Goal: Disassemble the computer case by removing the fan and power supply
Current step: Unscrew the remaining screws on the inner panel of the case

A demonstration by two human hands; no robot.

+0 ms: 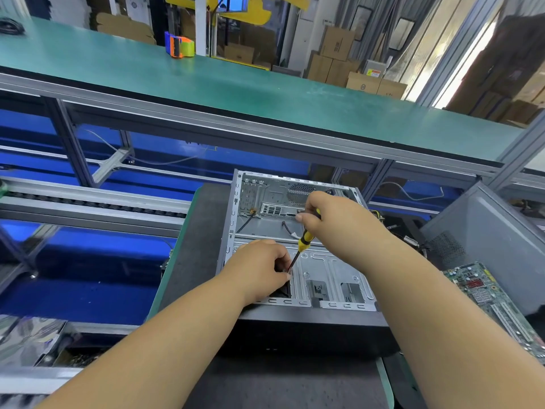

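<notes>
An open computer case (pixel 298 240) lies on its side on a dark mat (pixel 194 261), its bare metal interior facing up and its black front panel toward the person. Neither a fan nor a power supply can be made out inside; only a round vent grille, an I/O cutout and a couple of loose cables show at the far end, partly covered by the right hand.

The right hand (pixel 330 219) curls around the top of a yellow-and-black screwdriver (pixel 303 242), which slants down and to the left. Its thin shaft ends at the drive-bay plate, right beside the left hand's fingertips, and the tip itself is too small and shadowed to see.

The left hand (pixel 259 270) rests on the near left part of the case with its fingers bent inward against a dark opening. Whether they pinch something there cannot be told, since the hand hides the spot.

To the right, a green circuit board (pixel 495 302) lies partly cut off by the frame edge, beside a grey case panel (pixel 486 231). On the green upper shelf (pixel 236 93) sits an orange-and-blue tape dispenser (pixel 180 47).
</notes>
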